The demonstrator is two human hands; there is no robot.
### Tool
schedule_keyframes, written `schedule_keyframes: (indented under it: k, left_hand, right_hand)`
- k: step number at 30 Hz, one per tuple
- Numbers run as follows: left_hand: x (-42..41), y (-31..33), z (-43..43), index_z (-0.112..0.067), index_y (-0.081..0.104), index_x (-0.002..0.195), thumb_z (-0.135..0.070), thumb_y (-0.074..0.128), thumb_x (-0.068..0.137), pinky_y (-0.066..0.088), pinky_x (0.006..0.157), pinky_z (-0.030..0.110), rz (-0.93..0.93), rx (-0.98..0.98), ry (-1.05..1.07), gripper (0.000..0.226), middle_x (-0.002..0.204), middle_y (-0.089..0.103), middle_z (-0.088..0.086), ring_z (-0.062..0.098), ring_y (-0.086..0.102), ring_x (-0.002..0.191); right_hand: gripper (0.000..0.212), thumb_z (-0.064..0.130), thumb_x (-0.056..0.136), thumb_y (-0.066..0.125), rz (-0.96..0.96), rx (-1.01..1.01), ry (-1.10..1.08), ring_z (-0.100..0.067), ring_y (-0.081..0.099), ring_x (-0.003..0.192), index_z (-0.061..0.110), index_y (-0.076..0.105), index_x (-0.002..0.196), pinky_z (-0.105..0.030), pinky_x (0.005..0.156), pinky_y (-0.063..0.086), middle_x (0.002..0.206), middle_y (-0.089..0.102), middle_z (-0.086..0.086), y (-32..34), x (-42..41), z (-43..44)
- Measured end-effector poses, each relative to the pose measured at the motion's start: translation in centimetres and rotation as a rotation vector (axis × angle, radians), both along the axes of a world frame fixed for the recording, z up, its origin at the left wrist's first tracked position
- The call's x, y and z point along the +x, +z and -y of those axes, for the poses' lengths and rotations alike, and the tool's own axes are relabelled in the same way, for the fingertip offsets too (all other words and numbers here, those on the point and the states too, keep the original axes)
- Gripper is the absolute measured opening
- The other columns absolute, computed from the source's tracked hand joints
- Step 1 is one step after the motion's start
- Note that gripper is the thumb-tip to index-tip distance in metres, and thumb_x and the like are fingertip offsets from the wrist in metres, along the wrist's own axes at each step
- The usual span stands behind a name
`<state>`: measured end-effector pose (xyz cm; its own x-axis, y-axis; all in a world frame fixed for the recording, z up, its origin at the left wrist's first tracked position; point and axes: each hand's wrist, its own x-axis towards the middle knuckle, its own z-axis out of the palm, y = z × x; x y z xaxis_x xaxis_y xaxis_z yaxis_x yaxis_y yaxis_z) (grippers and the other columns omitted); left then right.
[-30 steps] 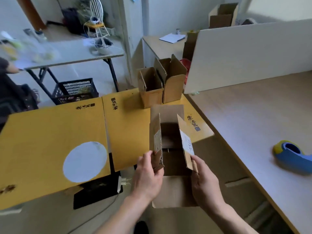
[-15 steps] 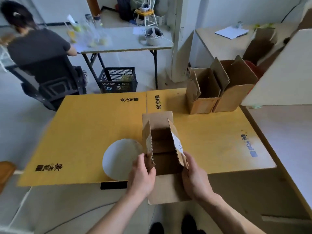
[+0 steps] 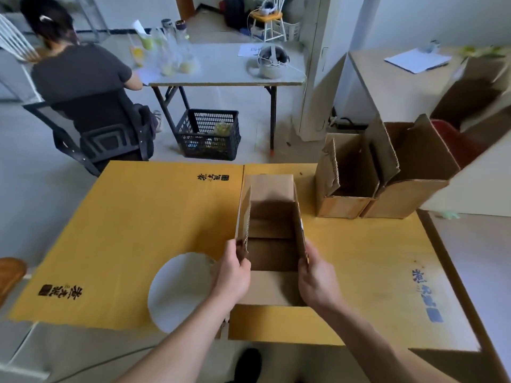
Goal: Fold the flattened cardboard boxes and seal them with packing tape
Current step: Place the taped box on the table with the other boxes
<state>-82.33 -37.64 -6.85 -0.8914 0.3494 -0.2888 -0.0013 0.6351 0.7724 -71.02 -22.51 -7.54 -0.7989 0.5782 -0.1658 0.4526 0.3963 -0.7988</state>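
now brown cardboard box [image 3: 272,228], erected, flaps upright

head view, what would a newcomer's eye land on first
The open cardboard box at centre, its side flaps upright, pinched by the left hand and right hand. It stands out against the bright yellow sheet, with a white circle by the left hand. Two more open boxes stand at the back right.

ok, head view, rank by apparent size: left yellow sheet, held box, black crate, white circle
1. left yellow sheet
2. held box
3. white circle and black crate: look about alike; the crate sits farther off, so I won't rank them.
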Motion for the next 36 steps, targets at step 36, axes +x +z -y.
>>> schedule_keyframes:
  k: [36]
  left_hand:
    - [-13.4, -4.4, -13.8, -0.017, 0.04, 0.104, -0.012, 0.051, 0.097, 0.045, 0.057, 0.028, 0.06, 0.032, -0.106, 0.013, 0.095, 0.056, 0.002, 0.023, 0.059, 0.081]
  right_hand:
    - [0.011, 0.032, 0.095, 0.061, -0.007, -0.083, -0.93, -0.01, 0.059, 0.079, 0.028, 0.07, 0.089, -0.023, 0.074, 0.038, 0.074, 0.059, 0.025, -2.3, -12.8, -9.6]
